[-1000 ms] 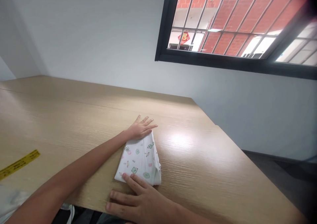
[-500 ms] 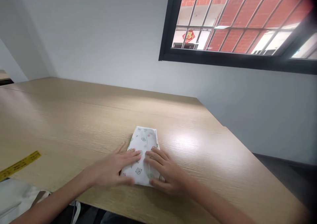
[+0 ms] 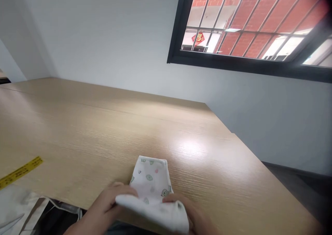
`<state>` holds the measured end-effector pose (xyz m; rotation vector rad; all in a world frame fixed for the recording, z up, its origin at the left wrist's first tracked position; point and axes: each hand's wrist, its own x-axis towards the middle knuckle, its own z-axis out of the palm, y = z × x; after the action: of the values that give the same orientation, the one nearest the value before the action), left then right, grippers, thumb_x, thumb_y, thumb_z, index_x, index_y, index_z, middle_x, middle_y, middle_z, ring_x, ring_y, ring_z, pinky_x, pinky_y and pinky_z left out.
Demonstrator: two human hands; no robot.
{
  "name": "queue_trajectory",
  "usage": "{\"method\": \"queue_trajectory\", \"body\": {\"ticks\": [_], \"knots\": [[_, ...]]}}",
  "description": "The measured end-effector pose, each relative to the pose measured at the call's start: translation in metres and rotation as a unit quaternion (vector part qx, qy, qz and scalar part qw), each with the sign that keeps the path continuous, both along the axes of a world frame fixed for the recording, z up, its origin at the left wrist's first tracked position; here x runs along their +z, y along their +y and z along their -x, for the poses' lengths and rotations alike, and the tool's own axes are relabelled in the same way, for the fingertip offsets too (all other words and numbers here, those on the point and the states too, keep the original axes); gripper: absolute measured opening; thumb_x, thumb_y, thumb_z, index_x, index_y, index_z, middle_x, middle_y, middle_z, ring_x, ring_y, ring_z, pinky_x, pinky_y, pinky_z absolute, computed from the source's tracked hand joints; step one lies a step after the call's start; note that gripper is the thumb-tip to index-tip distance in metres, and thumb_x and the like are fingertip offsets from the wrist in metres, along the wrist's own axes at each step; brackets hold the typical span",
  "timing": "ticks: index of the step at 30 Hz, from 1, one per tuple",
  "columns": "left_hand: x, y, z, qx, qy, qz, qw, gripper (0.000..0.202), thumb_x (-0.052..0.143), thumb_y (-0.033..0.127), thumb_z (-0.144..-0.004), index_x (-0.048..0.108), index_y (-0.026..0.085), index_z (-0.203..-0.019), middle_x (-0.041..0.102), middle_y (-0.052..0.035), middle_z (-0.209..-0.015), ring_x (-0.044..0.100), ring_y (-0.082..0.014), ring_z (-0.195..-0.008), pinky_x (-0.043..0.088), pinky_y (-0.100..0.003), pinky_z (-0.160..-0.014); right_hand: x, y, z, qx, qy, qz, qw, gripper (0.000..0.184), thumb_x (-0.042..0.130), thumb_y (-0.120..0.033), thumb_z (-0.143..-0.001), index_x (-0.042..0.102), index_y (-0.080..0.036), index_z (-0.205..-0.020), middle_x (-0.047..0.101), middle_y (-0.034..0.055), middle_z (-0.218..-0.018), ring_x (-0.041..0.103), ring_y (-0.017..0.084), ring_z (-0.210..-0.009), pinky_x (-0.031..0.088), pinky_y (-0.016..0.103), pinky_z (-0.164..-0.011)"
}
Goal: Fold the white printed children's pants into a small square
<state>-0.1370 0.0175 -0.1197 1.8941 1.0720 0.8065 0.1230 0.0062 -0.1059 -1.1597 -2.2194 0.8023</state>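
Gripping soft printed cloth (image 3: 153, 188), seemingly folded.

Bare hands (image 3: 103, 207), no sleeves

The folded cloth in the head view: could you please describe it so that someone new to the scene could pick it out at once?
Start at the long wooden table under the barred window and follow it to its near edge. There the left hand and right hand grip the folded cloth, lifting its near end. It is white with small green and pink printed figures, unlike the yellow tape far to its left.
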Motion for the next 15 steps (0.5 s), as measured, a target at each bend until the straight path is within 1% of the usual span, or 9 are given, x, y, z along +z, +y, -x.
{"method": "queue_trajectory", "body": {"ticks": [1,2,4,6,8,10,12,14,15], "knots": [[0.000,0.004,-0.007,0.041,-0.036,0.049,0.997,0.036,0.042,0.049,-0.087,0.064,0.021,-0.093,0.067,-0.0022,-0.090,0.061,-0.0199,-0.085,0.049,-0.029,-0.073,0.001,0.004,0.004,-0.042,0.029,0.020,0.998,0.017,0.050,-0.028,-0.082,0.055,-0.022,-0.097,0.066,0.0026,-0.089,0.063,0.018,-0.076,0.052,0.024,-0.064],[0.000,0.009,-0.014,0.073,-0.064,0.090,0.991,0.040,0.041,0.052,-0.086,0.062,0.020,-0.095,0.067,-0.0023,-0.091,0.061,-0.0204,-0.085,0.049,-0.029,-0.072,0.002,0.008,0.009,-0.083,0.058,0.036,0.994,0.018,0.044,-0.033,-0.086,0.055,-0.021,-0.093,0.065,0.0026,-0.084,0.062,0.018,-0.073,0.051,0.024,-0.062],[0.002,0.020,-0.027,0.130,-0.078,0.123,0.981,0.043,0.038,0.054,-0.087,0.058,0.018,-0.100,0.066,-0.0027,-0.091,0.061,-0.0205,-0.086,0.049,-0.027,-0.070,0.003,0.019,0.019,-0.154,0.102,0.056,0.981,0.028,0.034,-0.041,-0.090,0.053,-0.020,-0.089,0.064,0.0041,-0.081,0.061,0.019,-0.074,0.050,0.025,-0.061],[0.005,0.031,-0.039,0.191,-0.015,0.100,0.976,0.043,0.035,0.053,-0.088,0.056,0.018,-0.099,0.066,-0.0037,-0.088,0.061,-0.0208,-0.082,0.048,-0.028,-0.067,0.001,0.028,0.027,-0.206,0.105,0.059,0.971,0.035,0.031,-0.047,-0.090,0.052,-0.019,-0.084,0.062,0.0053,-0.076,0.061,0.020,-0.072,0.049,0.027,-0.058],[0.006,0.039,-0.046,0.237,0.074,0.074,0.966,0.040,0.032,0.049,-0.089,0.055,0.017,-0.097,0.065,-0.0052,-0.081,0.061,-0.0227,-0.075,0.046,-0.031,-0.063,-0.004,0.035,0.032,-0.254,0.073,0.044,0.963,0.035,0.031,-0.047,-0.090,0.050,-0.019,-0.079,0.060,0.0047,-0.067,0.060,0.020,-0.062,0.047,0.028,-0.052],[0.004,0.042,-0.053,0.268,0.120,0.064,0.954,0.038,0.031,0.044,-0.090,0.050,0.015,-0.107,0.064,-0.0084,-0.084,0.061,-0.0258,-0.076,0.046,-0.036,-0.064,-0.011,0.037,0.035,-0.303,0.052,-0.011,0.951,0.031,0.032,-0.042,-0.089,0.051,-0.018,-0.091,0.061,0.0072,-0.075,0.060,0.021,-0.065,0.048,0.030,-0.053],[0.000,0.041,-0.059,0.316,0.119,0.017,0.941,0.043,0.033,0.037,-0.090,0.036,0.012,-0.125,0.059,-0.0143,-0.104,0.059,-0.0280,-0.092,0.047,-0.040,-0.073,-0.017,0.036,0.040,-0.354,0.046,-0.110,0.928,0.034,0.033,-0.035,-0.089,0.046,-0.015,-0.113,0.060,0.0127,-0.097,0.060,0.024,-0.086,0.050,0.034,-0.065],[-0.006,0.038,-0.067,0.347,0.125,-0.096,0.925,0.048,0.032,0.028,-0.090,0.024,0.014,-0.135,0.045,-0.0164,-0.126,0.047,-0.0268,-0.114,0.044,-0.041,-0.086,-0.022,0.033,0.049,-0.388,0.026,-0.214,0.896,0.040,0.030,-0.028,-0.089,0.039,-0.016,-0.126,0.050,0.0157,-0.118,0.049,0.027,-0.108,0.046,0.041,-0.081],[-0.008,0.036,-0.071,0.348,0.141,-0.161,0.913,0.047,0.030,0.024,-0.091,0.023,0.016,-0.137,0.039,-0.0149,-0.133,0.039,-0.0265,-0.122,0.040,-0.043,-0.092,-0.023,0.031,0.054,-0.388,0.008,-0.252,0.887,0.040,0.029,-0.025,-0.089,0.039,-0.017,-0.127,0.046,0.0151,-0.125,0.043,0.028,-0.115,0.042,0.046,-0.087]]}}
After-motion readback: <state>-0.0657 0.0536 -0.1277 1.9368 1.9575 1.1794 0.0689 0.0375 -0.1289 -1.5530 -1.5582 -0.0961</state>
